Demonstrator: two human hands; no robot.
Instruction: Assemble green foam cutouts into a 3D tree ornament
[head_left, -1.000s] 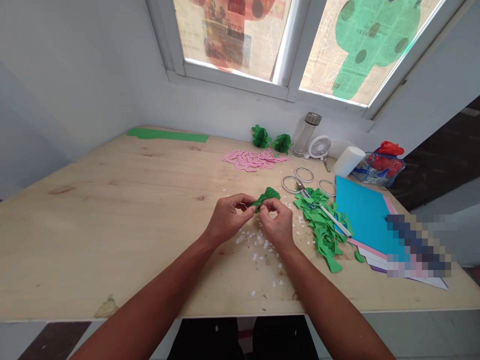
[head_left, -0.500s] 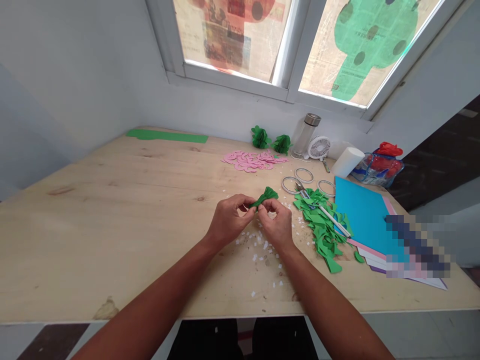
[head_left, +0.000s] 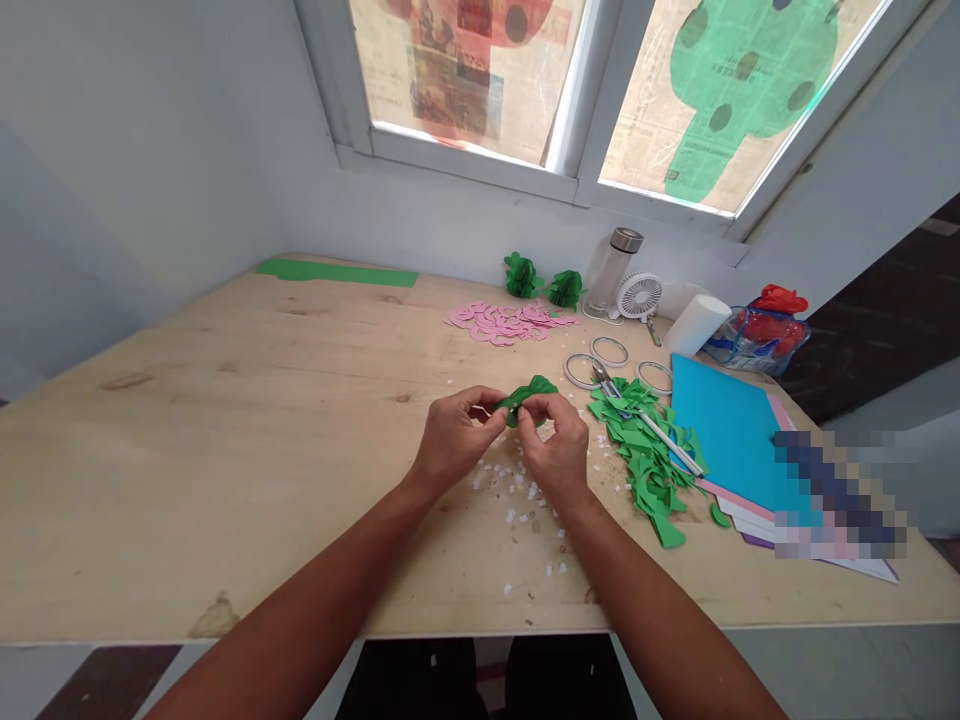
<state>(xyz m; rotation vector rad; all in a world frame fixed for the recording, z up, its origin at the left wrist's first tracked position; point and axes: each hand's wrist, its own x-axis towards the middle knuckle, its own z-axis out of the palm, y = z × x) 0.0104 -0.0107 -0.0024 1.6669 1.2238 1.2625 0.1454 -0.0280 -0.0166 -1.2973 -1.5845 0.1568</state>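
A layered green paper piece (head_left: 534, 388) is held between both hands above the middle of the wooden table. My left hand (head_left: 459, 432) pinches its left end between thumb and fingers. My right hand (head_left: 556, 440) grips its near side, thumb and forefinger pressed together. The piece is partly fanned out, and the fingers cover some of it. White paper bits (head_left: 517, 485) lie scattered beneath and nearer than the hands. Beyond them is a heap of pink paper cutouts (head_left: 499, 322), with two green folded paper shapes (head_left: 521, 275) behind it.
Green scraps (head_left: 649, 465) lie right of my right hand, with pliers (head_left: 604, 380) and a white pen (head_left: 667, 440) on them. Tape rings (head_left: 581, 371), blue paper (head_left: 731, 430), a bottle (head_left: 611, 270), a small fan (head_left: 640, 296) and a white roll (head_left: 697, 323) stand or lie around.
The green paper piece has spread wider between the fingers and now shows below them too. My hands have moved slightly apart.
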